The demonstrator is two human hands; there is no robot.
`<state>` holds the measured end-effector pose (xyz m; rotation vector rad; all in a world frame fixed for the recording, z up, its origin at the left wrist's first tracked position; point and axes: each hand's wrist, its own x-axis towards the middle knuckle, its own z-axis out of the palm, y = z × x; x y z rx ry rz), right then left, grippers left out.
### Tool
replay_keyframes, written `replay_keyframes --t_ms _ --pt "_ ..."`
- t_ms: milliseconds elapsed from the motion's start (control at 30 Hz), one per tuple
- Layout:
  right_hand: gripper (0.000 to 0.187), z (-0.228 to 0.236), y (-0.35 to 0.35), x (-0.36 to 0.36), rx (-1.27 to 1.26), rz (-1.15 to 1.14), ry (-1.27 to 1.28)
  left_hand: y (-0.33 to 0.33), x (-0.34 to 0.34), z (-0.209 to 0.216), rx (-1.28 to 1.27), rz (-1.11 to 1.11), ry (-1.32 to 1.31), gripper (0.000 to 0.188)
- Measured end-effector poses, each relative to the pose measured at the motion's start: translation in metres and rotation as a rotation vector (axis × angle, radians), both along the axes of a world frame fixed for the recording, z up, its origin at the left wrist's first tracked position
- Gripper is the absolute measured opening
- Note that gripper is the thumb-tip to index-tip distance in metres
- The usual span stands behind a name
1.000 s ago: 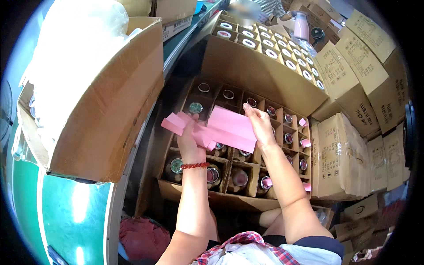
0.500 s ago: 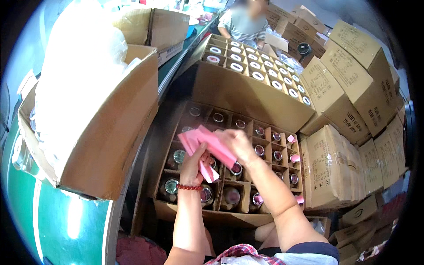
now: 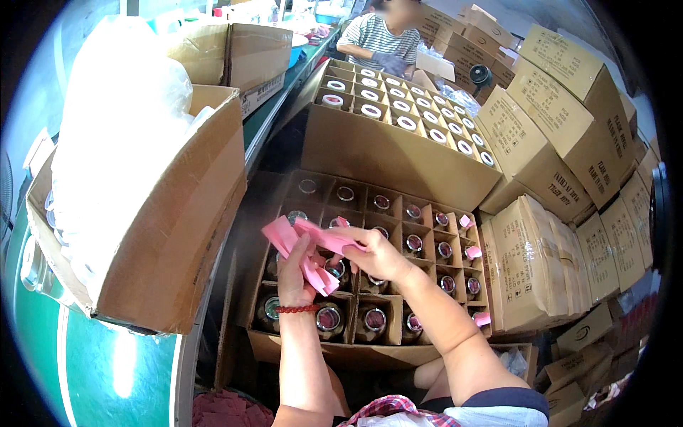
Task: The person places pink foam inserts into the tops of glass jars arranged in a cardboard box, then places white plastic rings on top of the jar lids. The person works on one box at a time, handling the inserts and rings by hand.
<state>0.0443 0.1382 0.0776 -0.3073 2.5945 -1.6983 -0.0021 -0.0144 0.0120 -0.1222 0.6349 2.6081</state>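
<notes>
Several pink paper slips (image 3: 281, 236) are fanned out in my left hand (image 3: 292, 280), the thumb pressed over them. My right hand (image 3: 379, 255) pinches the right end of a pink slip beside that bundle. Both hands hover over an open cardboard box (image 3: 384, 353) split into cells by cardboard dividers. Glass jars (image 3: 329, 318) with round open mouths stand upright in the cells. Pink paper (image 3: 473, 252) sticks up from some jars along the right side. My hands and the slips hide a few jars in the middle.
Behind stands a second divided box (image 3: 398, 160) of white-lidded jars. On the left, a carton with a white plastic bag (image 3: 114, 164) rests on a green table (image 3: 92, 363). Stacked cartons (image 3: 533, 263) line the right. A person (image 3: 384, 43) is at the back near a fan (image 3: 481, 75).
My right hand has come slightly down and left, and its motion blur is gone. The pink slips look more fanned out. The person at the back shows more fully.
</notes>
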Motion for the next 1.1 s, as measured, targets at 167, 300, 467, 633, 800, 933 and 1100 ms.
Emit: replay_keyframes --t_ms 167,300,467,633,800,933,1100 --pt "0.041 -0.004 0.003 -0.005 -0.075 -0.072 -0.071 0.000 -0.002 0.004 -0.215 0.142 -0.084 0.013" --pt "0.029 0.001 0.001 -0.023 0.099 -0.164 -0.063 -0.005 -0.018 -0.003 -0.089 0.344 -0.160 0.015" --pt "0.027 -0.031 0.026 -0.072 0.279 -0.092 -0.067 -0.019 -0.018 -0.022 0.050 0.391 -0.231 0.022" --pt "0.025 -0.058 0.002 -0.124 0.834 -0.011 -0.098 -0.029 -0.018 -0.016 0.033 0.488 -0.240 0.029" --pt "0.017 -0.085 0.001 -0.171 1.396 0.081 0.064 -0.029 -0.018 -0.013 0.001 0.465 -0.197 0.031" --pt "0.016 -0.086 -0.007 -0.183 1.559 0.166 0.043 -0.039 -0.021 -0.016 -0.026 0.540 -0.242 0.029" --pt "0.032 -0.099 -0.018 -0.188 1.559 0.306 0.119 -0.034 -0.024 -0.028 -0.045 0.491 -0.183 0.029"
